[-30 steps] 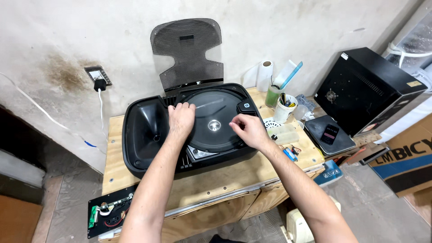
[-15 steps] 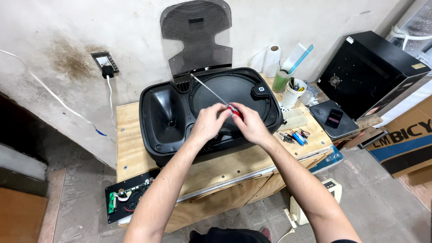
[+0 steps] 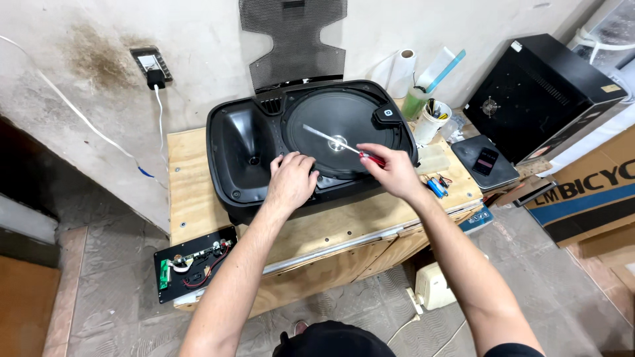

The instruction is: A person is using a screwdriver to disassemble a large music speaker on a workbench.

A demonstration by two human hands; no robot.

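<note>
We see the large black plastic speaker cabinet [image 3: 264, 158] lying face up and filling most of the pale wooden workbench [image 3: 192, 198] at the centre of the frame; only a bare strip of wood stays open along the bench's left and near edges, while the right end is crowded with small items. At the far right edge a brown cardboard box with a blue band and printed lettering [image 3: 592, 192] sits below a black metal case [image 3: 549, 92]. A white paper roll [image 3: 402, 71] stands against the wall at upper centre.

Our right hand [image 3: 393, 173] is closed around the red handle of a long thin-shafted screwdriver [image 3: 331, 140], whose shaft reaches up-left across the round black speaker cone [image 3: 344, 125]. Our left hand [image 3: 292, 182] rests with curled fingers on the cabinet's lower rim, just left of the screwdriver handle, grasping nothing we can make out.
</note>
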